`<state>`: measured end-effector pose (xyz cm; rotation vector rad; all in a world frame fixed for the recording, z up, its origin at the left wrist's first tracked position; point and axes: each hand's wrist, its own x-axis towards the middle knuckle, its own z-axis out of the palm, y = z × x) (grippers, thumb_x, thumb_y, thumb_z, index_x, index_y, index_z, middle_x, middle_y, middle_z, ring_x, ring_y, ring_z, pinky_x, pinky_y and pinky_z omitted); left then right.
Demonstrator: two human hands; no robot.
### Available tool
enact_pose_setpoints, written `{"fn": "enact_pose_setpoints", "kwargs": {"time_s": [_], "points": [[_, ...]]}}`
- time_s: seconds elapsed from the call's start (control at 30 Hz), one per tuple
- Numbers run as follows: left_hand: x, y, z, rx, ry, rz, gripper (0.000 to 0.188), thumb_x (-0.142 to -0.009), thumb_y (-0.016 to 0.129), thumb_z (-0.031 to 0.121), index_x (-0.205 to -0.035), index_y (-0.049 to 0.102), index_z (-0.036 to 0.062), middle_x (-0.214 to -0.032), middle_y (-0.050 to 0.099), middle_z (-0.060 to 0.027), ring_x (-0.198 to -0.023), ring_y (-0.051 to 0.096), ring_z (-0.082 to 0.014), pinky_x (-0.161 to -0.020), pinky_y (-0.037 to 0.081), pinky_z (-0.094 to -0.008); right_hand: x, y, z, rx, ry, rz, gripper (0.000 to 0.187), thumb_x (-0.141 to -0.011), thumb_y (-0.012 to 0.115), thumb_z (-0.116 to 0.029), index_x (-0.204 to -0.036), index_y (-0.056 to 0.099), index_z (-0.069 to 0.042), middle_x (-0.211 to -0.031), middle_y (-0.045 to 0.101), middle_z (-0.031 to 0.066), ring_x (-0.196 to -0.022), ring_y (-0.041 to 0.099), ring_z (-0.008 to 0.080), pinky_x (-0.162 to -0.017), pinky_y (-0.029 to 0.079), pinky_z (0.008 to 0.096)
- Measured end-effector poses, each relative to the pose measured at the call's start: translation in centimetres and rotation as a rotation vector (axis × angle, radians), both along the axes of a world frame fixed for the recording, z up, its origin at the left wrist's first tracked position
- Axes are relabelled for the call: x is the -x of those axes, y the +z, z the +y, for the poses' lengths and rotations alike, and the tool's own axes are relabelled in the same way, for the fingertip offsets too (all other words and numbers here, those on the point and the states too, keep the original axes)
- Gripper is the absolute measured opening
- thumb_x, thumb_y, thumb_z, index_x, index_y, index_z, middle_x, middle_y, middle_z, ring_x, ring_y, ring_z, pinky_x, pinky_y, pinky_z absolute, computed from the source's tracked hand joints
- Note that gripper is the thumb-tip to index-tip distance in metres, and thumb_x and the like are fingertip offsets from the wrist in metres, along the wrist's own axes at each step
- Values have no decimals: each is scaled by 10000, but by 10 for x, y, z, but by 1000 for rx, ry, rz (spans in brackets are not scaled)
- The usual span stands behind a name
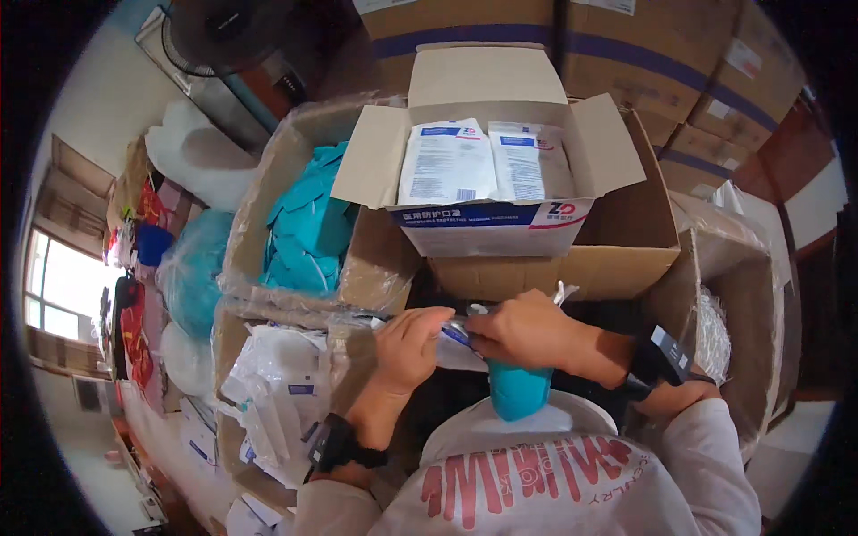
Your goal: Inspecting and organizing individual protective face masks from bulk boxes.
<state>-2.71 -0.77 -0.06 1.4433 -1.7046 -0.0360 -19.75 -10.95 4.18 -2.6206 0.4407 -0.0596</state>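
At the centre of the clock face, just beyond the worker's printed shirt, lay a white-and-blue packet between two bare hands. The right hand had its fingers curled tightly and appeared to pinch the packet's right end. The left hand, fingers partly bent, stood against the left end; from where I stood, I could not tell whether it gripped. A teal piece showed between four and five o'clock, below the right hand; whether that hand also held it was hidden.

At twelve o'clock, a white carton sat with its flaps open, a left packet and a right packet upright inside. Loose teal pieces filled a box at ten o'clock, and white wrappers lay heaped in another near nine.

By appearance, the work stood partway: packets were already in the carton, the one in hand seemed unfinished, and much teal stock remained. How many packets lay deeper in the carton could not be seen.
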Motion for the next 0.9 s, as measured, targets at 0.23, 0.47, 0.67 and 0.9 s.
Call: {"fn": "enact_pose_setpoints", "kwargs": {"time_s": [0.23, 0.47, 0.67, 0.9], "points": [[-1, -6, 10, -67, 7, 81, 130, -776, 531, 45, -891, 593, 42, -805, 623, -111, -704, 605, -277, -617, 485, -344, -7, -18, 1, -348, -11, -82, 198, -786, 549, -225, -903, 588, -70, -756, 596, 177, -710, 570, 365, -623, 454, 427], [-12, -12, 22, -112, 211, 264, 108, -826, 501, 57, -895, 560, -1, -782, 605, -162, -712, 595, -338, -616, 481, -358, -10, -22, 8, -915, -156, -195, 143, -838, 577, -184, -841, 567, -41, -699, 534, 17, -685, 491, 77, -597, 407, 245], [-101, -23, 79, -66, 748, 48, 169, -868, 445, 88, -982, 528, -5, -978, 560, -162, -927, 537, -247, -797, 410, -322, 11, 0, -28, -1257, -613, -808, 235, -876, 504, -229, -1023, 539, -49, -925, 567, 19, -832, 538, 113, -746, 439, 260], [-239, -42, 215, -391, 1473, -100, 213, -888, 414, 154, -946, 564, 16, -904, 583, -166, -843, 549, -331, -787, 438, -354, 61, 5, -52, -1072, -601, -934, 399, -895, 445, -284, -1179, 452, -5, -1082, 541, 110, -958, 542, 192, -838, 430, 315]]}}
